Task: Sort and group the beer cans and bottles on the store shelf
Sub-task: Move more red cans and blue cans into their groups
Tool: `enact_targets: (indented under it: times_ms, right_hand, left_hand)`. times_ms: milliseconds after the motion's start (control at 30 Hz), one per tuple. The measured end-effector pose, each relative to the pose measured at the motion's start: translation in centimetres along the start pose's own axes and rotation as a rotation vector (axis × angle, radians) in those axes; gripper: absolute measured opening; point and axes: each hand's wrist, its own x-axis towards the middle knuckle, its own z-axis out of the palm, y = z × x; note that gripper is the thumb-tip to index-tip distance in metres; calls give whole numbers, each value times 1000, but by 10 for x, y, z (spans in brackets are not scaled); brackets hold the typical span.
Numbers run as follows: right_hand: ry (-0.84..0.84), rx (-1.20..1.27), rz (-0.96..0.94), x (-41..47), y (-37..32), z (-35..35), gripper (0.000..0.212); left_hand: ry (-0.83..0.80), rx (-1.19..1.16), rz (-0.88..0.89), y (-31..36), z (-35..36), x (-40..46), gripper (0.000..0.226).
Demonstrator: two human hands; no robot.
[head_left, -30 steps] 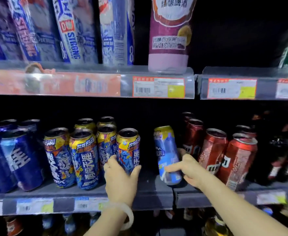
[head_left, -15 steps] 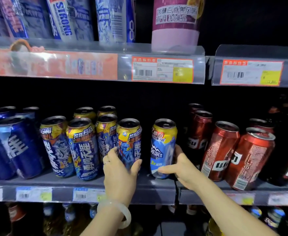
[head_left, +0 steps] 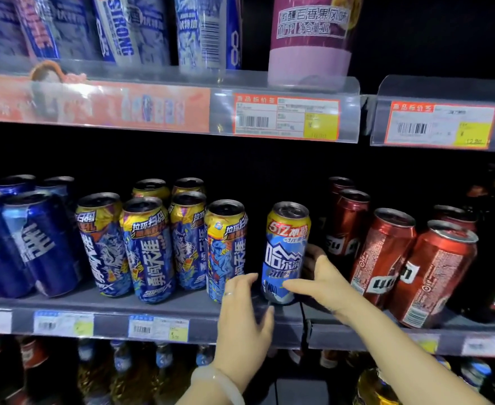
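a tall light-blue aluminium can with a yellow top band (head_left: 285,252) is stood upright near the front edge of the grey metal middle shelf (head_left: 158,305), at about five o'clock of centre. a dark gap is left on each side of it: a narrow one at nine o'clock toward the row of yellow-and-blue illustrated cans (head_left: 150,249), a slightly wider one at three o'clock toward the group of red cans (head_left: 386,255). deep-blue cans (head_left: 36,244) are packed at the far nine o'clock end of the shelf. open dark room is seen behind the light-blue can, and clear height is left up to the transparent price-label rail (head_left: 284,115) at twelve o'clock.

the can's lower part is grasped by the right hand (head_left: 322,276): the thumb is laid across its front near the base and the fingers (head_left: 313,252) are curled round its far right side. the left hand (head_left: 243,314) is held released at the shelf's front lip, its fingers spread and nearly straight, the tips near the base of the nearest yellow-and-blue can; whether it is touched cannot be told. a pale translucent bangle (head_left: 220,381) is worn on the left wrist.
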Motion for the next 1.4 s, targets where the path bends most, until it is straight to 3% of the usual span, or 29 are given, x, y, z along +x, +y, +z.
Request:
enact_targets:
  times_ms: [167, 300, 467, 600, 700, 767, 1000, 1267, 1400]
  right_hand:
    - [177, -10, -30, 1, 3, 10, 66]
    - [180, -37, -86, 3, 2, 12, 51]
    - [61, -78, -46, -1, 5, -2, 52]
    - [149, -85, -81, -1, 0, 9, 96]
    - [225, -40, -115, -6, -11, 18, 58]
    - [248, -5, -140, -14, -19, 21, 50]
    - [304, -29, -181, -58, -30, 7, 60]
    - [437, 63, -75, -142, 1, -33, 55]
    - [462, 162, -37, -169, 28, -50, 73]
  left_hand:
    - [-81, -6, -15, 10, 14, 19, 76]
    - [-109, -69, -123, 15, 22, 28, 65]
    - [-102, -43, -246, 17, 30, 30, 57]
    - [-53, -104, -298, 20, 32, 28, 54]
    - [-59, -64, -273, 21, 28, 30, 62]
    - [-66, -61, -239, 19, 25, 31, 68]
    - [-139, -369, -119, 44, 21, 16, 61]
    - [-378, -469, -77, 80, 55, -37, 65]
    - [-458, -480, -123, 94, 79, -64, 62]
